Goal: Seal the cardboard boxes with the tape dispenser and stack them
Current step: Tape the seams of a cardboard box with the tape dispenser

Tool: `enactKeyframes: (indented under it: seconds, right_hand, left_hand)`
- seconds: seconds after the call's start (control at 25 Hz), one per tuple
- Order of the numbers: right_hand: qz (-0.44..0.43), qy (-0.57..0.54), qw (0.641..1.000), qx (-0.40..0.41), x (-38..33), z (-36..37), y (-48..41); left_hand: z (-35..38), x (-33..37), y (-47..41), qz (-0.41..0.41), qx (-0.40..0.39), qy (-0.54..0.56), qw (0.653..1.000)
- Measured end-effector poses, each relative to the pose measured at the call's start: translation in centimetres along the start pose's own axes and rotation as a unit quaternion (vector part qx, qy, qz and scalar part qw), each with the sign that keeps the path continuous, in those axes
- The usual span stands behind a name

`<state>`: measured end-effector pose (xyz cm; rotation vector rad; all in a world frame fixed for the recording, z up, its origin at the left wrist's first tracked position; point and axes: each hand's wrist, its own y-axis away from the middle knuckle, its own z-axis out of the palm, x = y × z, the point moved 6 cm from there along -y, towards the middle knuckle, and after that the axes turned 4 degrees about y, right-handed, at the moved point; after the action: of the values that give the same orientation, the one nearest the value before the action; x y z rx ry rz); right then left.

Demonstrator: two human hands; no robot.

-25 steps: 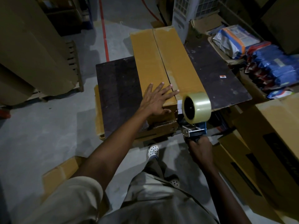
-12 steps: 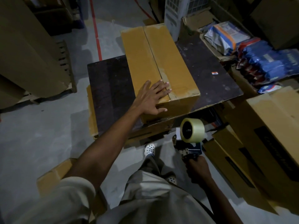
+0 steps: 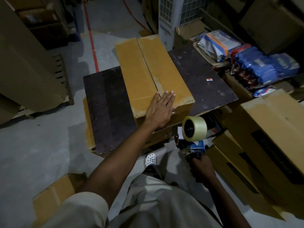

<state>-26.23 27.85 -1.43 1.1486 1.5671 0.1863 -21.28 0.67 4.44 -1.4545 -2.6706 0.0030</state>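
Right now the cardboard box [image 3: 144, 76] lies lengthwise on a dark board [image 3: 108, 104], its closed flaps meeting in a centre seam that runs away from the person. The left hand [image 3: 160, 111] rests flat on the near end of the box top, fingers straight and together, fingertips reaching across the seam just inside the near edge. The right hand [image 3: 201, 168] is clenched round the handle of the tape dispenser [image 3: 192, 140], held lower and nearer than the box's near right corner, apart from the cardboard, with its roll of clear tape [image 3: 195, 128] uppermost. Bare board shows on both sides of the box, a wider strip to the left. Large cartons [image 3: 271, 129] stand close beside the dispenser on the right, and blue packets [image 3: 263, 68] are piled beyond them at the board's right edge. Grey floor [image 3: 41, 145] lies open to the left, with a flattened piece of cardboard [image 3: 54, 195] beside the person's left arm
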Motion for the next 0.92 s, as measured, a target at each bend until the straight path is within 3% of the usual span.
enactKeyframes:
  seconds: [0.24,0.36,0.44,0.48,0.56,0.64,0.68,0.72,0.76,0.92]
  right_hand:
    - [-0.008,-0.016,1.000,0.000,-1.3,-0.8,0.9]
    - [-0.027,-0.048,0.998,-0.007,-2.2,-0.9,1.4]
    - [-0.055,-0.076,0.995,-0.018,-3.5,-1.0,1.8]
    - [-0.070,-0.088,0.993,-0.018,-4.0,-1.0,1.9]
    - [-0.100,-0.101,0.990,-0.018,-4.9,-0.9,2.1]
    - [-0.111,-0.097,0.989,-0.025,-5.6,-0.4,2.2]
    - [-0.113,-0.097,0.989,-0.027,-5.9,-0.2,2.2]
    - [-0.114,-0.098,0.988,-0.027,-6.1,-0.1,2.1]
    - [-0.116,-0.100,0.988,-0.025,-6.2,0.0,2.1]
    - [-0.127,-0.114,0.985,-0.018,-6.5,0.2,2.1]
  left_hand:
    - [1.0,0.2,-0.4,0.021,-0.031,-0.063,0.997]
    - [0.0,0.4,-0.2,0.034,-0.043,0.025,0.998]
    - [-2.8,-1.3,-0.2,-0.023,0.041,0.140,0.989]
    - [-4.1,-3.3,0.3,-0.099,0.113,0.163,0.975]
    - [-4.4,-8.6,2.6,-0.321,0.184,0.223,0.902]
    - [-1.0,-12.4,5.2,-0.494,0.143,0.426,0.745]
    - [0.6,-12.5,6.0,-0.520,0.120,0.529,0.660]
    - [1.6,-11.9,6.4,-0.525,0.110,0.597,0.597]
    - [2.0,-10.9,6.6,-0.523,0.117,0.633,0.558]
    - [1.6,-7.0,7.2,-0.534,0.217,0.649,0.497]
